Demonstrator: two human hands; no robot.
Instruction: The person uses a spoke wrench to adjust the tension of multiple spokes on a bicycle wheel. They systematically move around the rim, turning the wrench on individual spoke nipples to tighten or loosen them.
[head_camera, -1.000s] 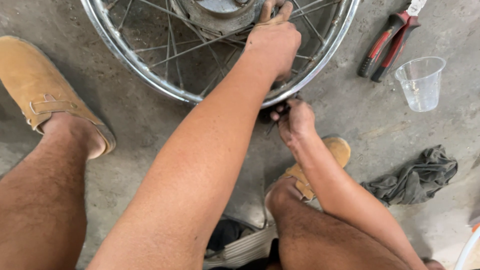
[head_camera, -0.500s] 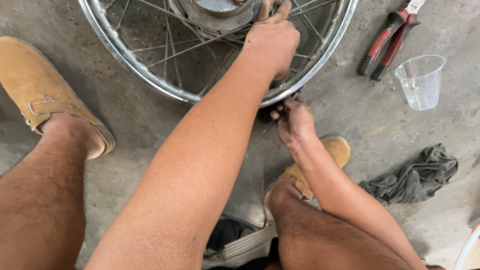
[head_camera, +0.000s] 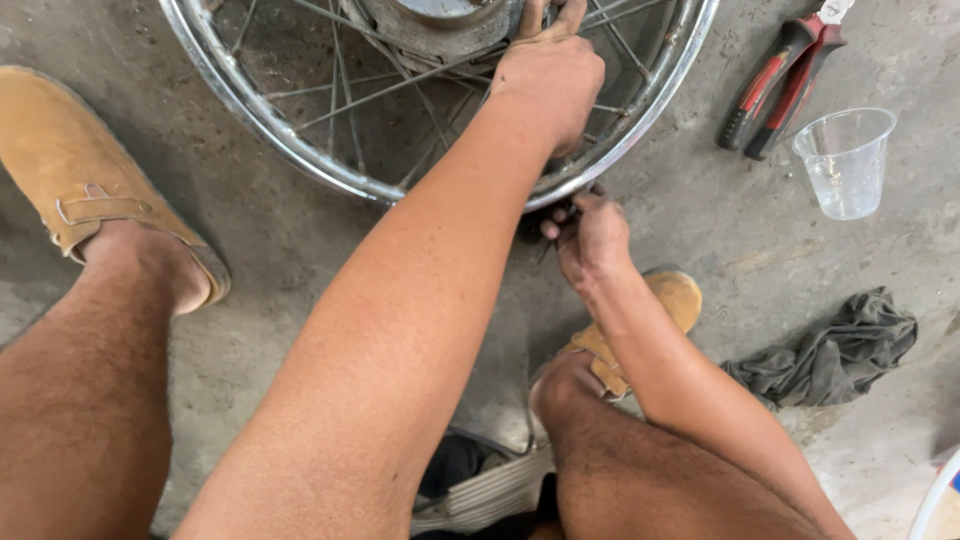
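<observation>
From up here I take the spoked wheel (head_camera: 300, 150) lying flat on the concrete floor (head_camera: 300, 260) as my marker. Left of it, and nearer me, is my tan shoe (head_camera: 90, 190). Over its near rim, my left hand (head_camera: 548, 75) reaches in among the spokes, its grip closed around a spoke just beside the hub (head_camera: 430, 25). Just outside the rim, on the near side, my right hand (head_camera: 590, 235) is pinched shut on a small dark tool (head_camera: 560, 212) set against the rim's edge; I cannot tell exactly what it is. Right of the wheel lie red-handled pliers (head_camera: 780, 85), a clear plastic cup (head_camera: 848, 160) and, nearer me, a grey rag (head_camera: 830, 350), all untouched. I judge the spoke work mid-way: one spot is in hand, with most of the rim's spokes left to check.
</observation>
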